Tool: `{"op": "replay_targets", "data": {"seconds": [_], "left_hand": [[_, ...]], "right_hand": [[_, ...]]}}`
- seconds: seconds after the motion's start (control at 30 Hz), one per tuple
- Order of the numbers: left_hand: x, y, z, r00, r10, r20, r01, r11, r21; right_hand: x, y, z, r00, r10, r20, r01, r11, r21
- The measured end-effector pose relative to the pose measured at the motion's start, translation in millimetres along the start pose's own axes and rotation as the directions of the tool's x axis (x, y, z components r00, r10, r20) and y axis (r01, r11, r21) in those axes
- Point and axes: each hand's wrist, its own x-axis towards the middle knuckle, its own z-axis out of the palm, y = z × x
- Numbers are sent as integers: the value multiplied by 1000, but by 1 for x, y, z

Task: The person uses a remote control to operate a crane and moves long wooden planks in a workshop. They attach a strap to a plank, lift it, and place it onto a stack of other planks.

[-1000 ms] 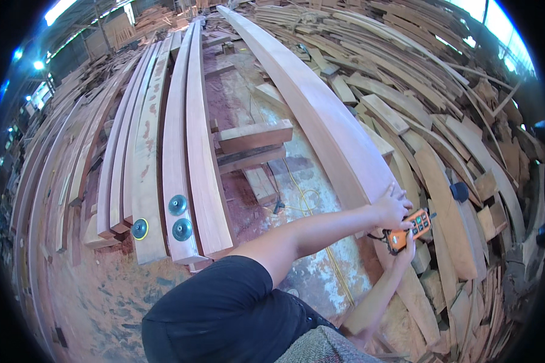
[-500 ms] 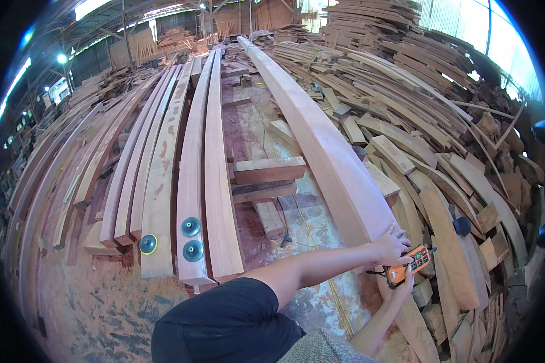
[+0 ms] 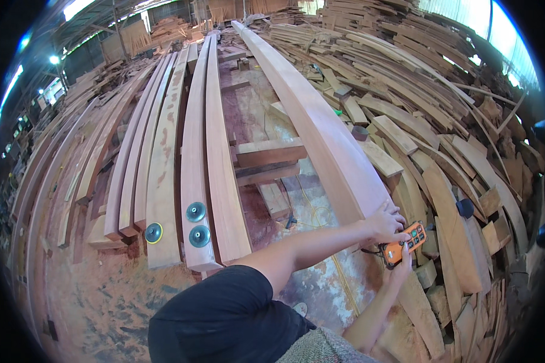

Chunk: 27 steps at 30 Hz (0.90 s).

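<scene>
An orange remote control [image 3: 395, 254] with dark buttons and a black strap is held in front of me at the right, close to the near end of a long, thick wooden beam [image 3: 339, 145]. My right hand [image 3: 401, 270] grips it from below, with the thumb on its face. From the left, my left arm in a dark sleeve reaches across. My left hand [image 3: 381, 224] is at the remote's upper edge with bent fingers, one of them over the buttons. Part of that hand's grip is hidden. The beam's end lies just beyond the left hand.
Long planks [image 3: 194, 175] lie side by side at the left, bearing several round dark discs [image 3: 195, 212]. Short timber blocks [image 3: 269, 151] sit between planks and beam. A yellow cable [image 3: 340, 278] runs along the floor. Piled wood [image 3: 460, 242] fills the right side.
The view has shifted slightly, so the planks and beam appear a little higher. Both hands stay at the remote control; a finger of the left hand has moved slightly over its face.
</scene>
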Motion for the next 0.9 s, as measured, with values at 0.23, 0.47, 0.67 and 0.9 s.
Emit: {"op": "replay_targets", "data": {"seconds": [0.23, 0.47, 0.67, 0.9], "left_hand": [[-10, -23, -20, 998, -18, -54, 22, 997, 73], [-11, -90, -34, 997, -58, -44, 66, 972, 224], [-9, -146, -63, 977, -156, -148, 196, 929, 314], [-5, -219, -102, 950, -263, -170, 304, 902, 306]], "right_hand": [[6, 4, 1, 997, 72, 11, -71, 995, -68], [46, 19, -25, 981, 192, 6, -190, 976, -104], [75, 17, -46, 961, 266, 68, -259, 960, -105], [149, 51, -52, 932, 359, 52, -346, 922, -174]]}}
